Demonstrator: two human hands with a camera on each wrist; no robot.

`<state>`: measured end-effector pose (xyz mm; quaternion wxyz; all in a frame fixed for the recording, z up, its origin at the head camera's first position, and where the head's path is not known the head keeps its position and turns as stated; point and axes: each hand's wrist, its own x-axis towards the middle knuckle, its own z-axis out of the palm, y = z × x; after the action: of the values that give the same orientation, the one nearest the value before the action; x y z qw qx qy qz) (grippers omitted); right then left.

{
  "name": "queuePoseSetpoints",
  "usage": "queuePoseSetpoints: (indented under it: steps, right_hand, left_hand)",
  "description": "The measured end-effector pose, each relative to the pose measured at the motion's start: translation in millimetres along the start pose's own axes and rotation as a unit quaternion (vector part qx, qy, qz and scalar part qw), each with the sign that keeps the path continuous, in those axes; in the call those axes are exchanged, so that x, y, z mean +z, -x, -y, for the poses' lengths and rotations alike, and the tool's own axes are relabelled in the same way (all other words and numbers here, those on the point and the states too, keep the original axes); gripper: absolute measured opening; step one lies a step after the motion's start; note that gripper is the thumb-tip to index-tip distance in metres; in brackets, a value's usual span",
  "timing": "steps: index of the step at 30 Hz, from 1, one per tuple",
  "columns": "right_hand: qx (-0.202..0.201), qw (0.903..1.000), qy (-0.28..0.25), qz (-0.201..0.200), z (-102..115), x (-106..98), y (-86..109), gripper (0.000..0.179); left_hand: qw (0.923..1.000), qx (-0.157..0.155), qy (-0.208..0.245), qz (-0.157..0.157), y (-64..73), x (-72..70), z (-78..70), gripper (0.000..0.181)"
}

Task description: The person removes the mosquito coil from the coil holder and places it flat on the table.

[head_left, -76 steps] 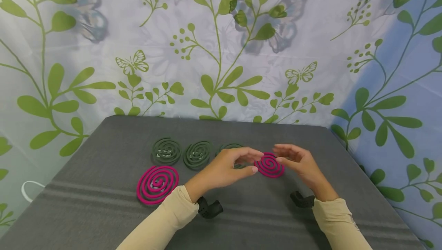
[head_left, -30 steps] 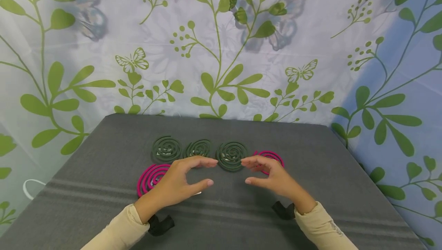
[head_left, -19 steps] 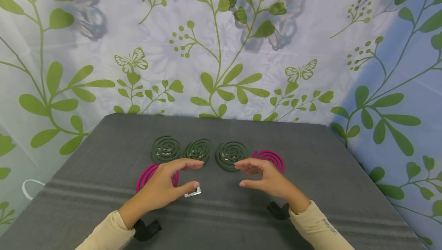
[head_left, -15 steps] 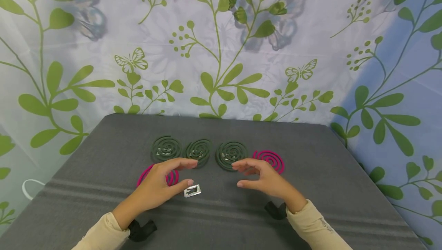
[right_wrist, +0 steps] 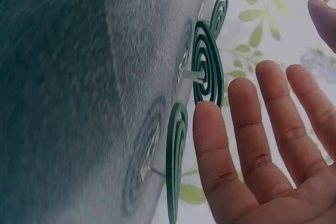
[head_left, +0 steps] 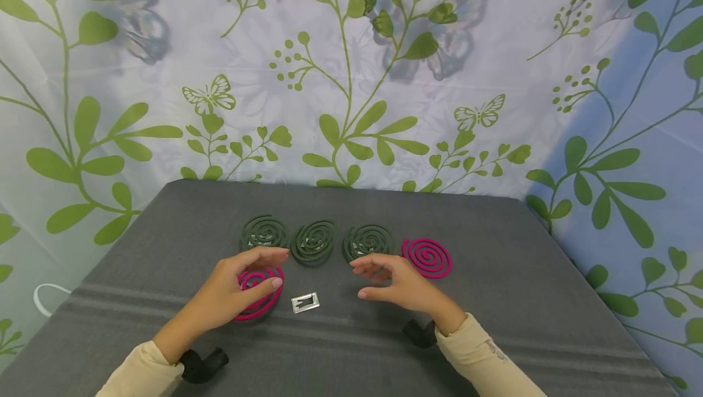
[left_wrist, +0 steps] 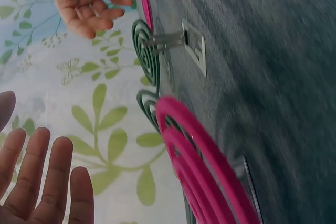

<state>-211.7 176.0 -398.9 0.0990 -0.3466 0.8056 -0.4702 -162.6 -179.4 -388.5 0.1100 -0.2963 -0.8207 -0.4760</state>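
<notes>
My left hand [head_left: 233, 287] hovers over a pink mosquito coil [head_left: 259, 313], hiding part of it, with fingers relaxed and nothing held. To its right, a small silver metal coil stand [head_left: 297, 304] lies on the cloth; the left wrist view shows its prong [left_wrist: 168, 39] sticking up. My right hand [head_left: 398, 281], fingers loosely bent and holding nothing, is in front of a green coil [head_left: 369, 239]. Two more green coils, one in the middle [head_left: 313, 241] and one at left [head_left: 265, 231], complete the row. A second pink coil [head_left: 427, 257] lies at the right.
A dark grey cloth [head_left: 351, 360] covers the table. Behind it hangs a curtain [head_left: 351, 80] printed with leaves and butterflies. A white loop [head_left: 41, 302] shows beyond the left edge. Black wrist mounts [head_left: 203, 366] project below both hands.
Both hands have moved left and back, away from the right pink coil, the left hand farther. The metal stand, hidden before by the left hand, is now in full view. The coils stay put.
</notes>
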Motion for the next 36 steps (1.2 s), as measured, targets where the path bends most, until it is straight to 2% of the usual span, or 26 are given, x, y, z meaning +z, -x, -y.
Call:
queuePoseSetpoints:
  steps: [9, 14, 21, 29, 36]
  right_hand:
    - [0.031, 0.9989, -0.031, 0.014, 2, 11, -12.3, 0.051]
    - [0.029, 0.9984, -0.045, 0.021, 0, 15, -17.7, 0.050]
    - [0.022, 0.9975, -0.064, 0.022, -1, 21, -25.9, 0.050]
    - [0.032, 0.9964, -0.077, 0.014, 0, 29, -34.6, 0.050]
    - [0.033, 0.9963, -0.078, 0.013, -2, 39, -41.8, 0.049]
  left_hand:
    - [0.9993, -0.015, 0.017, -0.029, 5.9, -20.1, 15.9, 0.043]
    - [0.9981, -0.034, 0.046, -0.023, 9.3, -30.8, 27.9, 0.039]
    - [0.9923, -0.068, 0.102, -0.016, 15.4, -44.2, 40.3, 0.040]
    - [0.9914, -0.098, 0.078, -0.037, 21.9, -53.8, 53.6, 0.041]
    - [0.9894, -0.133, 0.054, -0.021, 26.1, -63.6, 58.7, 0.046]
